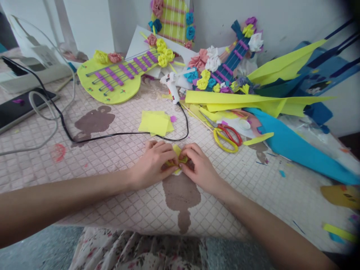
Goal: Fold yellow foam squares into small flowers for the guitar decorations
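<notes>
Between my two hands is a small crumpled piece of yellow paper or felt [177, 150], partly hidden by my fingers. My left hand [154, 163] pinches its left side, thumb against fingertips. On its right side my right hand [199, 163] pinches it the same way, and the fingertips of both hands nearly meet. Just beyond my left hand lies a stack of yellow squares [157, 123], loosely fanned. A white glue gun [172, 88] stands behind the stack, its black cord [123, 134] curving round to the left across the tablecloth.
Scissors with red and yellow handles [225, 138] lie to the right. A yellow guitar-shaped craft [112, 80] and a blue one with paper flowers [229, 63] are at the back. Blue sheet material [298, 146] stretches along the right. A phone [19, 108] and power strip [36, 75] sit left.
</notes>
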Demonstrator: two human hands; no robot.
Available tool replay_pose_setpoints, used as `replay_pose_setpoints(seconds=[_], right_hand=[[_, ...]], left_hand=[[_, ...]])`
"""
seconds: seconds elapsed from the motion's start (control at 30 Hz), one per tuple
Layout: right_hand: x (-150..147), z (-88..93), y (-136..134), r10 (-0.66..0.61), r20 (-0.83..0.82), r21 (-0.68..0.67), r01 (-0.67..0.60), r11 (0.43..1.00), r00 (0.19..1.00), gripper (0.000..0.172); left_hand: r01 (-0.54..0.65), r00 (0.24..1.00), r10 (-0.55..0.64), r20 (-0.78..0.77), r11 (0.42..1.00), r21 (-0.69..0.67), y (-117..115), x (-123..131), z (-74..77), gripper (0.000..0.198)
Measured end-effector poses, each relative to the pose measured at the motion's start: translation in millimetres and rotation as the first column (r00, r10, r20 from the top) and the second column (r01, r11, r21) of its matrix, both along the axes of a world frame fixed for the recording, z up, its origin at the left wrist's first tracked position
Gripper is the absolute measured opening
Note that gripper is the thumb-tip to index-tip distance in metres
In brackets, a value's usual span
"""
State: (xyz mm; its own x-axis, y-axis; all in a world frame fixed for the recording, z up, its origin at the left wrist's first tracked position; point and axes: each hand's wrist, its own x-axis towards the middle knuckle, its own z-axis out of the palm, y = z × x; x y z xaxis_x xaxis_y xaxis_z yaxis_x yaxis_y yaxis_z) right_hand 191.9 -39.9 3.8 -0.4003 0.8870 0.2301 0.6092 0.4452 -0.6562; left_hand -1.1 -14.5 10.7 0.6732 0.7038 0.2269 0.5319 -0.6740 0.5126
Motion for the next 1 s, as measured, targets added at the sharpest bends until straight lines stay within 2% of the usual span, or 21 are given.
replay_pose_setpoints(seconds=[0.23,0.77,1.0], right_hand=[[0.7,-1.1,-0.8,-0.011,-0.004,0.004,0.011,1.000,1.000,0.018],[0.1,-2.8,-0.1,-0.006,-0.009,0.012,0.006,1.000,1.000,0.018],[8.3,0.8,2.8,-0.042,0.000,-0.044,0.042,0.998,0.999,0.020]], left_hand=[[0.020,1.000,-0.021,-0.021,0.999,-0.049,0.8,0.0,-2.7,0.005],[0.003,0.997,0.000,-0.076,0.999,0.045,0.4,2.0,-6.0,0.013],[-0.006,0.998,0.008,-0.069,0.999,0.032,0.1,2.6,-5.1,0.014]])
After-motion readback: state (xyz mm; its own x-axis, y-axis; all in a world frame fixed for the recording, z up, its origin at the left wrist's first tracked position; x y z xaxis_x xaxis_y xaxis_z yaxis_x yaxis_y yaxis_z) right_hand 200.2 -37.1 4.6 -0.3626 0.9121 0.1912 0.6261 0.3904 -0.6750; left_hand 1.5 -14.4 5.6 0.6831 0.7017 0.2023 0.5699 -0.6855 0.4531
